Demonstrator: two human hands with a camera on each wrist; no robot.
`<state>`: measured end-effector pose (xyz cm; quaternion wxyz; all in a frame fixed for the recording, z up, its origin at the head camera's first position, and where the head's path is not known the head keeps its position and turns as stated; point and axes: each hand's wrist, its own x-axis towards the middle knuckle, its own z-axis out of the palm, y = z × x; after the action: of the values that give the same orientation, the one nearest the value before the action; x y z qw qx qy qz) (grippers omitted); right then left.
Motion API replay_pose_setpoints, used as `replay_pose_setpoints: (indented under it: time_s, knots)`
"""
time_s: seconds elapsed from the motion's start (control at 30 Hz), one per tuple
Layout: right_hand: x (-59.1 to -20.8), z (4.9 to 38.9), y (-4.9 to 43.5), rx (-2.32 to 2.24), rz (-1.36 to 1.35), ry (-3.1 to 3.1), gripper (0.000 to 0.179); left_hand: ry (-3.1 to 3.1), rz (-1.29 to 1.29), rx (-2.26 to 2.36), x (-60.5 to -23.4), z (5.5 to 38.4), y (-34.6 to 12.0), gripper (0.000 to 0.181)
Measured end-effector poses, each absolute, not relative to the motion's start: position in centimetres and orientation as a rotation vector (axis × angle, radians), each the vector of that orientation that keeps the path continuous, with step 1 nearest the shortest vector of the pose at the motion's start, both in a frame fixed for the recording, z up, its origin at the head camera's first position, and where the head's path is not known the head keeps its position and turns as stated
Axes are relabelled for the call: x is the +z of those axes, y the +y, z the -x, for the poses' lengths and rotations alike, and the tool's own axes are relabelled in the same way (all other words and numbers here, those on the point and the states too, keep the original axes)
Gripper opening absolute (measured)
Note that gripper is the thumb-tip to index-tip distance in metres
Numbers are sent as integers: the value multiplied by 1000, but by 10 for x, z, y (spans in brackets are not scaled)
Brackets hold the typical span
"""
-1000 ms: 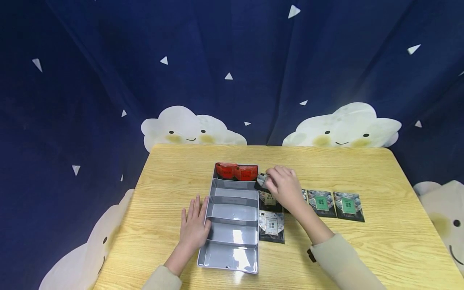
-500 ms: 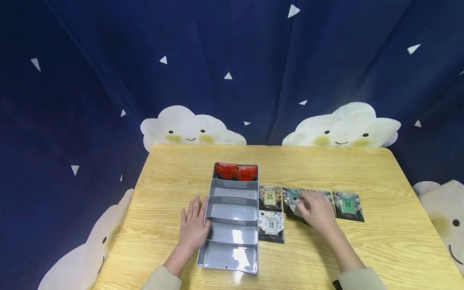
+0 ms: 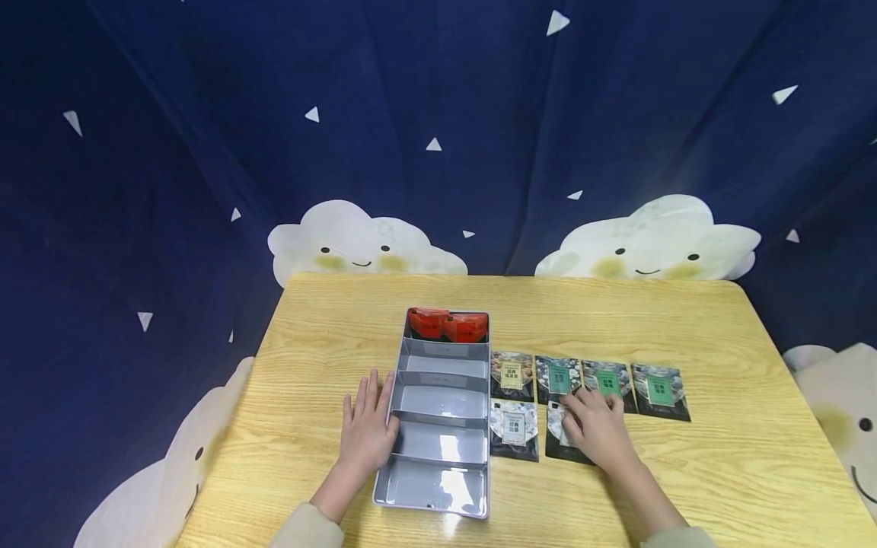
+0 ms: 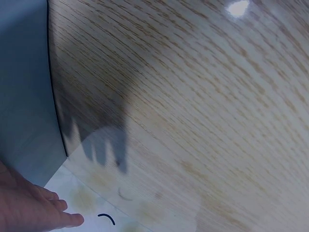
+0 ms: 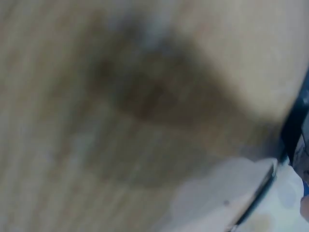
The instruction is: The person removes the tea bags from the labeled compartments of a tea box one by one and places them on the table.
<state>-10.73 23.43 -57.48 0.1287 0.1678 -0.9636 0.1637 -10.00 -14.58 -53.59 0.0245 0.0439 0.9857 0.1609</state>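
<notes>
In the head view my left hand (image 3: 366,434) lies with straight fingers along the left side of a grey divided tray (image 3: 432,483), thumb at its rim. The left wrist view shows the fingers (image 4: 38,212) beside the tray's wall (image 4: 24,96). My right hand (image 3: 599,430), fingers bent, pinches a black tea sachet (image 3: 558,449) with a white label, low over the table at the lower row. Part of that sachet is hidden under the fingers. At the right edge of the blurred right wrist view a dark sachet edge (image 5: 291,128) shows.
Red sachets (image 3: 466,329) stand in the tray's far compartment. Right of the tray lie a yellow-label sachet (image 3: 511,374), a white-label one (image 3: 515,428), a teal-label one (image 3: 558,378) and green-label ones (image 3: 660,390). A dark blue curtain (image 3: 384,91) hangs behind the table (image 3: 329,327).
My right hand has moved from beside the tray's far end rightward and then toward me, bringing the white-label sachet to the lower row. My left hand has stayed put.
</notes>
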Motion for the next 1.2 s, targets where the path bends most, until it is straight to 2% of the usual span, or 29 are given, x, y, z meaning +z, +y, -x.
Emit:
replay_pose_setpoints:
  time_s: [0.43,1.2]
  knots:
    - [-598,98,223,384,-411,-2780,14,3041,-130,509,-536,100,-146,65]
    - [-605,95,214,417,-279,-2744,18,3042,-131,523,-535,100,-146,65]
